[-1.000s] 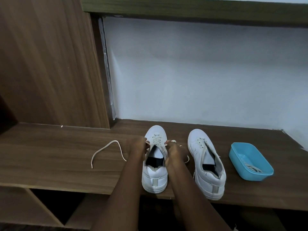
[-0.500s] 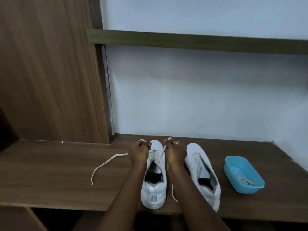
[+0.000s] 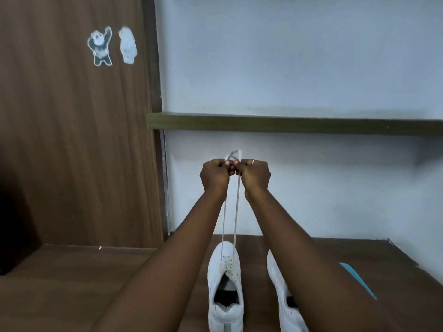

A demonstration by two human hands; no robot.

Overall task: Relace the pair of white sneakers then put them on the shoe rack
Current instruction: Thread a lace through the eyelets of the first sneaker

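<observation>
Two white sneakers stand side by side on the wooden shelf (image 3: 72, 283), toes toward the wall. The left sneaker (image 3: 225, 286) has a pale lace (image 3: 236, 212) through its lower eyelets. Both lace ends run straight up, taut, to my hands. My left hand (image 3: 214, 174) and my right hand (image 3: 255, 173) are raised high above the shoe, fists together, each closed on one lace end. The lace tips stick out above my fingers. My right forearm hides much of the right sneaker (image 3: 282, 298).
A blue tray (image 3: 357, 279) sits to the right of the shoes, mostly behind my right arm. A dark shelf board (image 3: 311, 124) crosses the white wall above. A brown wooden panel (image 3: 72, 140) with two bear stickers (image 3: 112, 45) stands on the left.
Both hands rose from beside the left sneaker's toe to high above it, drawing the two lace ends up taut. The view tilted upward.
</observation>
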